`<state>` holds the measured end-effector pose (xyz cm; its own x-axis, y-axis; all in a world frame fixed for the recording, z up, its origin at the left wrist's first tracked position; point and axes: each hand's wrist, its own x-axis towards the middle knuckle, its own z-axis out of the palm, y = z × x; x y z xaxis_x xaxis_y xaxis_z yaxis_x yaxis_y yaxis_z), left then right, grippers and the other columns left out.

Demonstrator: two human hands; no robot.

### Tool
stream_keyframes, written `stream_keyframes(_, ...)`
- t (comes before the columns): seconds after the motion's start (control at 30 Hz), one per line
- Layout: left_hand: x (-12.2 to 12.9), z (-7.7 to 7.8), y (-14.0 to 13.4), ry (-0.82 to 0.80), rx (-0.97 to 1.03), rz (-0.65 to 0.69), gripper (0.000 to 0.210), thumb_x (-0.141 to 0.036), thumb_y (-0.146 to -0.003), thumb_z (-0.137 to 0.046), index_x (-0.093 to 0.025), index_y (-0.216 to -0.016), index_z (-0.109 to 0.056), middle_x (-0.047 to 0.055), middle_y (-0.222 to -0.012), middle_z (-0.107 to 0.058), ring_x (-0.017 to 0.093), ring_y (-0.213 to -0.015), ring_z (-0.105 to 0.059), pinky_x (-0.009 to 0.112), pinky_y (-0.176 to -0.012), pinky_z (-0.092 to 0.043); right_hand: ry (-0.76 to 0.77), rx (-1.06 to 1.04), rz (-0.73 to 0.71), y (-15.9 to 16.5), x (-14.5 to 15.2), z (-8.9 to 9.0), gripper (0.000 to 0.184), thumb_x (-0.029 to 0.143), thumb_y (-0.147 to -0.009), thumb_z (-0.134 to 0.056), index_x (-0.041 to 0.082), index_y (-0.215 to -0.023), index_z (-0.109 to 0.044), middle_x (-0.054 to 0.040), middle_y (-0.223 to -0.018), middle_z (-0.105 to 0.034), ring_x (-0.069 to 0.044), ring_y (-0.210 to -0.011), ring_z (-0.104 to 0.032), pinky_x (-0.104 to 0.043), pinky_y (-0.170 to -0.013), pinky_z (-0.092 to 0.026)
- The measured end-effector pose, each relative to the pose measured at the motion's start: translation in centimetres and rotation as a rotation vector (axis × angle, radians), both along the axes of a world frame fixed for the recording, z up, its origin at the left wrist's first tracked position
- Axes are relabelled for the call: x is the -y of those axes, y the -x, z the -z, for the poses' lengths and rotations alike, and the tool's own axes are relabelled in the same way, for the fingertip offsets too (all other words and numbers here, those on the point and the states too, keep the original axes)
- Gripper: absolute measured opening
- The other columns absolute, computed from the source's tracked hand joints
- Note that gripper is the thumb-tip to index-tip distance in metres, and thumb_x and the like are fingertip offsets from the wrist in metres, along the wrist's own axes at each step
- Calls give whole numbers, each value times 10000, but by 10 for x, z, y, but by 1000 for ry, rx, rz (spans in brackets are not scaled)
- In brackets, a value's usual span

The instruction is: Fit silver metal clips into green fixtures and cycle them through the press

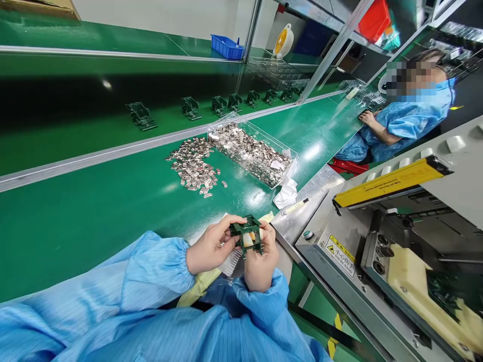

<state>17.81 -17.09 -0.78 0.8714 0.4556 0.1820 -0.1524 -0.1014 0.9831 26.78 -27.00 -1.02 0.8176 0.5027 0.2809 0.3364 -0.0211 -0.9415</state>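
Observation:
A dark green plastic frame-like part (247, 232) is held up in front of me between both hands. My left hand (212, 244) grips its left side, thumb and fingers closed on the edge. My right hand (262, 256) is wrapped round its right side from below. Beyond them on the green table lies a loose pile of small metal pieces (194, 168). To the right of the pile, a clear plastic tray (241, 173) is filled with many more such pieces. Bubble wrap (231, 264) shows under my hands.
Several similar green parts (141, 116) stand in a row on the conveyor (56, 136). A machine (362, 251) with a yellow bar (390, 182) is close on my right. A white crumpled cloth (286, 194) and a marker (295, 206) lie beside it. A co-worker (400, 120) sits further right.

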Motion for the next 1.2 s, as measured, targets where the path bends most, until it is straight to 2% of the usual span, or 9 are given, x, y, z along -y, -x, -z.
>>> stream_keyframes(0.13, -1, -3, 0, 94, 13, 25, 300, -260, -921, -538, -203, -1201, -445, 58, -1000, -611, 123, -753, -630, 230, -650, -541, -27, -75, -61, -6, 1, 2, 100, 245, -762, -681, 186, -832, -642, -79, -1122, -610, -223, -1033, -586, -375, -900, -486)
stream_keyframes(0.27, -2, -6, 0, 225, -61, 4, 378, -346, -900, -592, -202, -1212, -436, 24, -900, -588, 119, -716, -611, 255, -679, -546, -65, -203, -258, -25, 21, -8, 296, 284, -854, -636, 204, -1138, -620, -104, -1189, -634, -218, -1016, -629, -375, -876, -521)
stream_keyframes(0.47, 7, -29, -2, 253, -152, 136, 451, -376, -864, -638, -190, -1215, -424, 47, -943, -594, 159, -795, -632, 286, -720, -545, 15, 13, -483, -40, 60, -27, 759, 280, -776, -768, 280, -1453, -424, -100, -1440, -504, -294, -1316, -474, -452, -1056, -434)
stream_keyframes(0.63, 28, -56, -23, 160, -204, 331, 394, -292, -858, -632, -200, -1203, -466, 11, -873, -568, 126, -731, -562, 229, -655, -484, -68, 104, -363, -44, 85, -32, 682, 218, -756, -790, 319, -1371, -513, -73, -1319, -586, -266, -1186, -576, -424, -998, -495)
stream_keyframes(0.9, 77, -54, -67, 36, -178, 231, 210, -262, -839, -634, -179, -999, -527, 27, -904, -586, 139, -799, -555, 231, -709, -475, -78, 153, -115, -48, 124, -20, 705, 208, -691, -833, 291, -1326, -540, -93, -1265, -599, -291, -1168, -586, -459, -1002, -498)
stream_keyframes(1.0, 84, -61, -74, -7, -211, 362, 223, -268, -878, -587, -190, -1076, -521, 38, -973, -604, 149, -849, -586, 247, -753, -503, -111, 114, -81, -51, 140, -21, 699, 206, -669, -849, 284, -1301, -558, -95, -1241, -611, -296, -1149, -603, -457, -991, -506)
stream_keyframes(1.07, 84, -73, -81, -103, -241, 509, 358, -271, -876, -600, -207, -1211, -492, 51, -1036, -618, 164, -885, -607, 263, -760, -522, -150, 107, -42, -54, 158, -27, 669, 224, -671, -850, 285, -1278, -575, -94, -1225, -617, -299, -1133, -613, -461, -974, -515)
stream_keyframes(1.13, 81, -90, -96, -242, -252, 651, 532, -273, -850, -646, -225, -1337, -436, 71, -1110, -631, 189, -939, -623, 282, -769, -538, -202, 108, 68, -59, 182, -35, 636, 261, -675, -848, 280, -1254, -586, -103, -1209, -627, -309, -1111, -625, -473, -930, -539)
stream_keyframes(1.2, 80, -106, -119, -369, -182, 697, 573, -276, -843, -660, -227, -1368, -435, 92, -1188, -627, 213, -1023, -620, 312, -822, -542, -270, 138, 276, -67, 210, -44, 618, 284, -669, -844, 270, -1232, -589, -108, -1182, -643, -317, -1081, -639, -490, -887, -557)
